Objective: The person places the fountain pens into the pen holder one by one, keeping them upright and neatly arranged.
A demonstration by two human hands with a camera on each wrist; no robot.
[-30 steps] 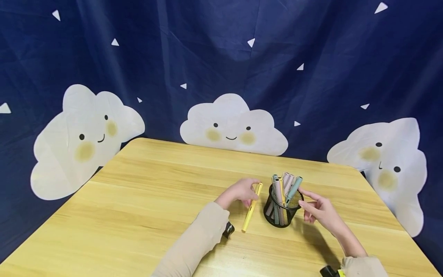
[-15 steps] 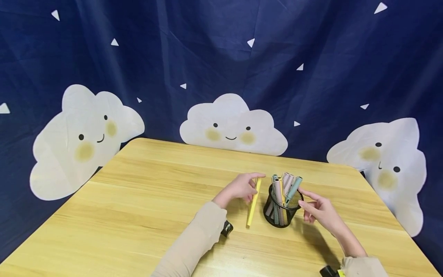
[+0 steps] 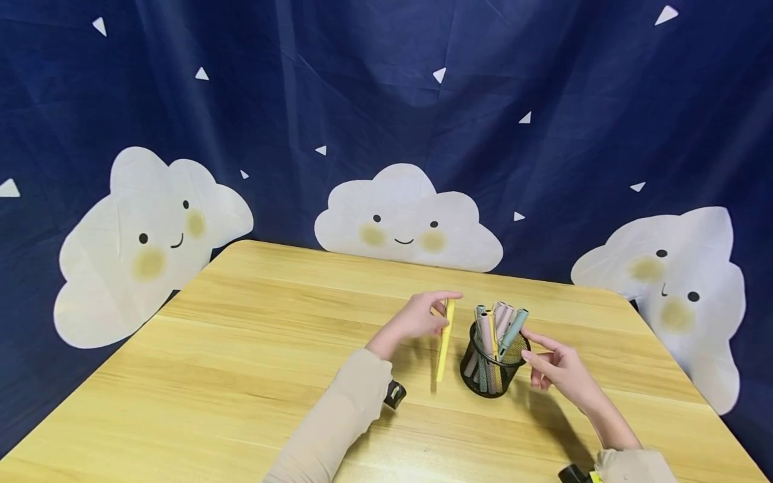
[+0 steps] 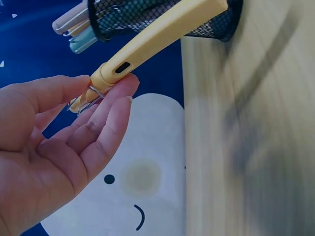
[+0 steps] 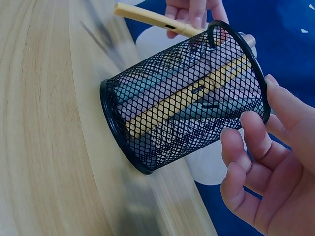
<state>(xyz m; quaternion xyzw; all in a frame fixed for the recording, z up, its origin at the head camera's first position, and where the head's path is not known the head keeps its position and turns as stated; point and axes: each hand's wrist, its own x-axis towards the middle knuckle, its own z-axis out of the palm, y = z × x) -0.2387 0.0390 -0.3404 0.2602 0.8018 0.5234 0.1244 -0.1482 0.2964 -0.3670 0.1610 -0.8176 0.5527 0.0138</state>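
Note:
My left hand (image 3: 421, 316) pinches a yellow pen (image 3: 445, 345) near its clip end, between thumb and fingers. The pen stands nearly upright, its lower end just above the table and left of a black mesh pen holder (image 3: 483, 384). A small dark window shows in the pen's barrel (image 4: 157, 38) in the left wrist view. My right hand (image 3: 561, 371) holds the holder's right side, thumb and index finger at the rim (image 5: 256, 64), other fingers curled loosely. Inside stand several pens: pale pink (image 3: 486, 330), teal (image 3: 513, 329) and yellow (image 5: 197, 91).
The wooden table (image 3: 241, 362) reaches back to a dark blue curtain (image 3: 374, 80) printed with white clouds (image 3: 404, 201). Black wrist devices (image 3: 395, 394) sit at both beige sleeves (image 3: 338, 422). The table's right edge runs beyond the right hand.
The left hand has moved up and slightly away, lifting the yellow pen off the table and tipping it more upright. The right hand and pen holder have stayed put.

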